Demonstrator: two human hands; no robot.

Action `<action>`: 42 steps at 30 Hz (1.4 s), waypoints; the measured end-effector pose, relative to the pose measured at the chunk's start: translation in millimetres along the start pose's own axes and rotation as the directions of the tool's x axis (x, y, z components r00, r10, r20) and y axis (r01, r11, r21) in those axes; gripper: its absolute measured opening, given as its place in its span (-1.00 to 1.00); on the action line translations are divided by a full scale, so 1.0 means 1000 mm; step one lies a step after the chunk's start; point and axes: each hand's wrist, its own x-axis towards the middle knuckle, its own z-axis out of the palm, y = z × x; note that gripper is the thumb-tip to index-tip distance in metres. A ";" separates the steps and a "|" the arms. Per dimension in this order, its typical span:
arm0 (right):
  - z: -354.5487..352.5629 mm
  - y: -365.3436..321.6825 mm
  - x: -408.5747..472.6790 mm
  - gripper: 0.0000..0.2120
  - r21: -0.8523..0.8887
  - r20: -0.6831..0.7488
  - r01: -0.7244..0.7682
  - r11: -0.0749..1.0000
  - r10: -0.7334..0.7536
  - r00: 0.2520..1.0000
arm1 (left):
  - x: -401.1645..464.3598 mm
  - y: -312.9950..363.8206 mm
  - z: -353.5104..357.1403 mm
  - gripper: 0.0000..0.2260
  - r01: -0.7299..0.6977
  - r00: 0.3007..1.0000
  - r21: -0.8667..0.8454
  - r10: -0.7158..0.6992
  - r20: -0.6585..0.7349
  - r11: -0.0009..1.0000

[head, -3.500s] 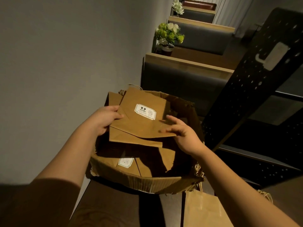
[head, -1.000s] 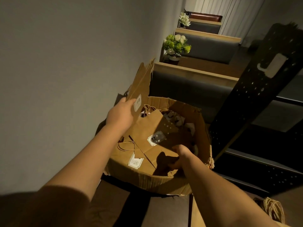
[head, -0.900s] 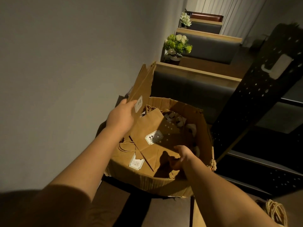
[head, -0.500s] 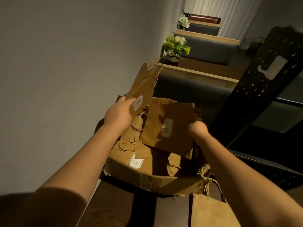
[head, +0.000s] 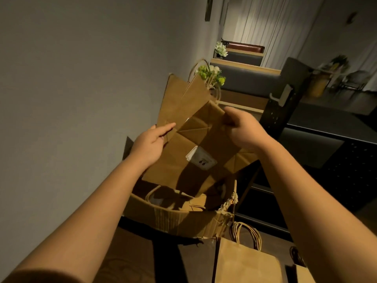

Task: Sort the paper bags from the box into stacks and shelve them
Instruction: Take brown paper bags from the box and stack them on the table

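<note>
Held above a torn corrugated box [head: 179, 219]: flat kraft bags, creased and matte. Left hand [head: 150, 142] gripping the rear bags [head: 179, 101] at their lower edge, thumb laid straight across the paper, twisted cord handles at the top. Right hand [head: 242, 129] curled round the upper corner of the front bag [head: 195, 152], folded bottom toward the camera, white label near its middle. More bags down in the box. Another bag [head: 244, 264] lying flat on the dark wood table [head: 130, 258] near the box.
</note>
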 end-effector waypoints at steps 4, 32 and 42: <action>-0.025 0.013 -0.013 -0.72 0.145 -0.135 -0.089 0.985 0.108 0.985 | -0.011 0.006 -0.006 -0.51 0.013 0.999 -0.185 -0.006 0.043 0.983; 0.104 0.000 -0.093 -0.61 0.969 0.229 -0.073 -0.237 0.742 0.630 | -0.094 0.041 0.053 -0.31 0.079 0.956 -0.874 -0.285 -0.070 0.479; 0.115 0.017 -0.118 -0.37 0.924 -0.131 -0.103 0.369 0.556 0.821 | -0.087 0.033 0.032 0.03 0.175 0.804 -0.855 -0.572 -0.162 0.488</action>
